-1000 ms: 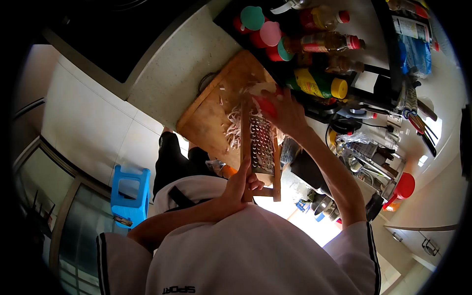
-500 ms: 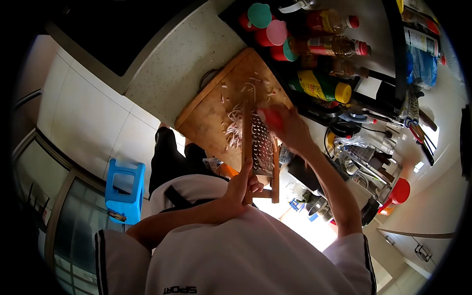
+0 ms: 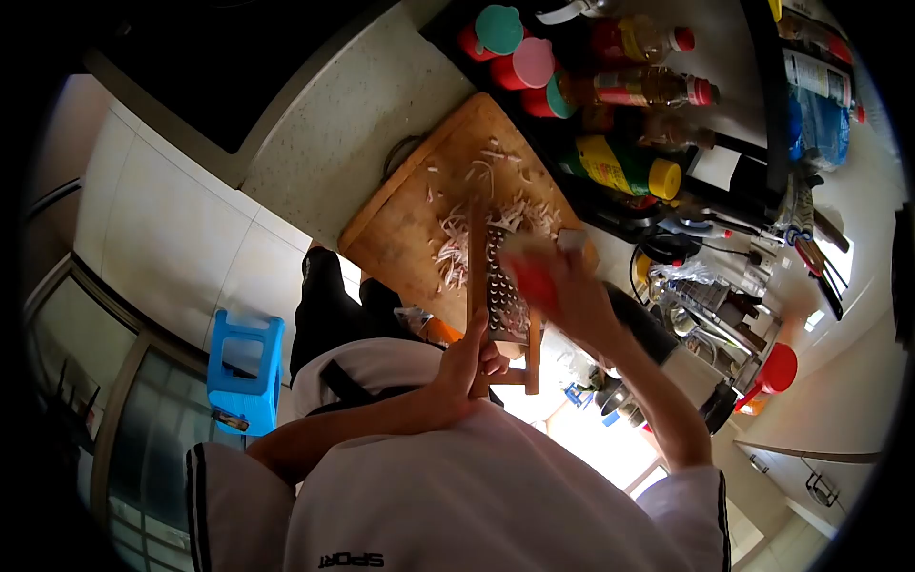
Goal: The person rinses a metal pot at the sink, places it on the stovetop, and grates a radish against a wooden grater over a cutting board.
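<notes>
My left hand [image 3: 467, 360] is closed around the lower end of a wooden-framed grater [image 3: 479, 262] with a metal holed plate. The grater is propped over a wooden cutting board [image 3: 391, 210]. In my right hand [image 3: 575, 297] is a red piece [image 3: 534, 281], blurred by motion, over the middle of the metal plate. Pale, pinkish shreds [image 3: 453, 250] lie in a pile left of the frame. More shreds [image 3: 534, 215] are scattered beyond and to its right.
Bottles [image 3: 634, 88] and lidded red jars [image 3: 522, 65] stand beyond the board. The pale countertop [image 3: 353, 114] borders a black hob [image 3: 191, 76]. Knives [image 3: 822, 267] are at the right. A blue stool [image 3: 246, 372] is on the floor at the left.
My right hand with the red piece has moved down the grater, towards my body, from its top end. Shreds beyond the grater now show. My left hand keeps its hold.
</notes>
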Demonstrator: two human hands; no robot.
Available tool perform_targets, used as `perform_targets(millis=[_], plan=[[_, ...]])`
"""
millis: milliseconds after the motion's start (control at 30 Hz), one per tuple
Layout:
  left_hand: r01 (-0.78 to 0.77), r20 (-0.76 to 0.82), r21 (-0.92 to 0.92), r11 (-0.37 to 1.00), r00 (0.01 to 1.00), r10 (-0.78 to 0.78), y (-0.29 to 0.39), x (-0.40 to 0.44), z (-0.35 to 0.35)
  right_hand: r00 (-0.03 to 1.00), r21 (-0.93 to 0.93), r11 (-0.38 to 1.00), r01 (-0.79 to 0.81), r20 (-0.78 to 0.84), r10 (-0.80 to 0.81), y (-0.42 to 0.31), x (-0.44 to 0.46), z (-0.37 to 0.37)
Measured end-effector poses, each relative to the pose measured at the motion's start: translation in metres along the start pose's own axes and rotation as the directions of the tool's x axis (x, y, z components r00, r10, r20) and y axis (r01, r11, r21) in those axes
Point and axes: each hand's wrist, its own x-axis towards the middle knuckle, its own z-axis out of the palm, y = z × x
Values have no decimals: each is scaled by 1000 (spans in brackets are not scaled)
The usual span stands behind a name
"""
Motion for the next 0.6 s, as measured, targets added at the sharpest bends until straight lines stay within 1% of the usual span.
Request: perform_targets(millis=[33,67,133,233,300,367,433,500,533,567,600], plan=[[10,9,-9,1000,1000,-10,-3,1,0,997,8,1000,-24,-73,25,11,29,15],[-7,17,-17,1000,1000,7,-2,1,2,994,24,999,-44,-100,46,19,58,17],[-34,34,-21,999,999,34,2,-6,8,974,-233,972,20,-214,-71,20,82,15],[-54,5,-30,998,998,55,4,-9,8,977,-183,981,69,-187,-104,19,70,-10],[-60,-9,-27,998,998,60,6,-12,12,991,-44,993,113,-72,-116,11,29,-36],[-51,-14,-21,998,999,50,6,-12,13,987,-31,999,35,157,-30,-13,-13,-58],[-33,-15,-5,999,999,33,7,-10,10,960,3,992,124,251,-121,-20,-44,-59],[-7,-35,9,1000,999,7,5,-6,6,987,-47,993,106,123,-99,-22,-42,-40],[7,-50,18,1000,999,-6,5,-5,3,996,-79,993,92,27,-90,-14,-28,-19],[-2,-14,-3,1000,1000,2,5,-4,2,994,-111,991,73,-73,-81,-8,-11,-2],[-4,23,-21,1000,1000,4,2,-4,1,998,-57,998,8,-64,-11,-3,15,6]])
